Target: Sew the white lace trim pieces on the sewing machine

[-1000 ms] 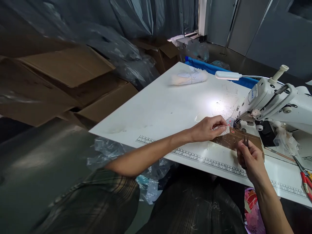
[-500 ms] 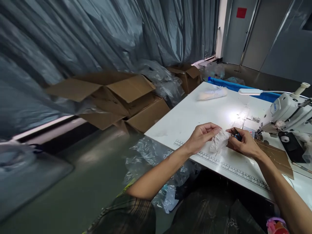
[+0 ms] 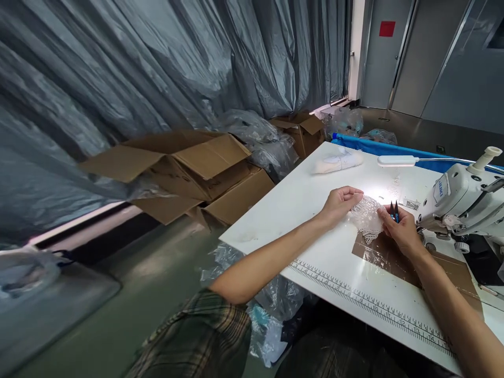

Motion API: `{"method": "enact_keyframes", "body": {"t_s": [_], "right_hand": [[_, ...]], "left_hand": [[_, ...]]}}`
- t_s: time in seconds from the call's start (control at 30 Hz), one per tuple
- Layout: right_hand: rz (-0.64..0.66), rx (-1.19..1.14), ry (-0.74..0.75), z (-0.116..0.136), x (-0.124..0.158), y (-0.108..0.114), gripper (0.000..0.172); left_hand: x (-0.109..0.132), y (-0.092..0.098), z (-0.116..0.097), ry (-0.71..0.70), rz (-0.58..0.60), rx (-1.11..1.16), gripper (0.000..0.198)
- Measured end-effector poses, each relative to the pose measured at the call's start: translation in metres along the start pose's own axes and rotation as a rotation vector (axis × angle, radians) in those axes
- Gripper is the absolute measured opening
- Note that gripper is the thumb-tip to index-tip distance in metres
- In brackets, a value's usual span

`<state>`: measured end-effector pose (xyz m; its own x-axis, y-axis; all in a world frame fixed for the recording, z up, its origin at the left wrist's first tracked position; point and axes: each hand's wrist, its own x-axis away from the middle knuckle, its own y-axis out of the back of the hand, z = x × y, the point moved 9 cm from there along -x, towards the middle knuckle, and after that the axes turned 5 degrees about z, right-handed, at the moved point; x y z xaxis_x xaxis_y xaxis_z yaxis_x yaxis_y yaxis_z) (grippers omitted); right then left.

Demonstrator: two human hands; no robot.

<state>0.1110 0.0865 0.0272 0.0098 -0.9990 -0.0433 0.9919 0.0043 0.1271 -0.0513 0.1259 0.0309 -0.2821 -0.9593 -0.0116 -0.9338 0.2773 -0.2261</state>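
Observation:
A piece of white lace [image 3: 366,216] is spread between my two hands above the white table [image 3: 271,216]. My left hand [image 3: 339,203] pinches its upper left edge. On the lace's right side, my right hand [image 3: 399,227] grips it between thumb and fingers and also holds small blue-handled thread snips [image 3: 394,211], their dark tips pointing up. Under and beside the lace lies a flat brown sheet [image 3: 388,258]. The white sewing machine [image 3: 459,194] stands just right of my right hand.
A slim white lamp [image 3: 397,161] shines over the table. A rolled white bundle [image 3: 338,162] lies at the back. A printed ruler [image 3: 370,307] runs along the front edge. Open cardboard boxes [image 3: 212,157] and clear plastic bags [image 3: 271,139] sit on the floor left of the table.
Both hands have moved up and away from the front edge, towards the lamp's light. The bunched lace is now spread flatter. The snips now point upward, and the view has shifted slightly.

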Motion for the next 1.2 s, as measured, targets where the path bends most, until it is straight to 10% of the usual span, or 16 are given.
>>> {"method": "enact_keyframes", "body": {"t_s": [0.27,1.2], "right_hand": [[-0.205,0.000,0.039,-0.023,-0.022,0.017,0.039],[-0.192,-0.164,-0.118,-0.045,-0.026,0.018,0.037]], "left_hand": [[-0.042,-0.006,0.010,-0.014,-0.087,0.033,0.040],[-0.030,0.006,0.005,-0.126,-0.114,-0.182,0.047]]}}
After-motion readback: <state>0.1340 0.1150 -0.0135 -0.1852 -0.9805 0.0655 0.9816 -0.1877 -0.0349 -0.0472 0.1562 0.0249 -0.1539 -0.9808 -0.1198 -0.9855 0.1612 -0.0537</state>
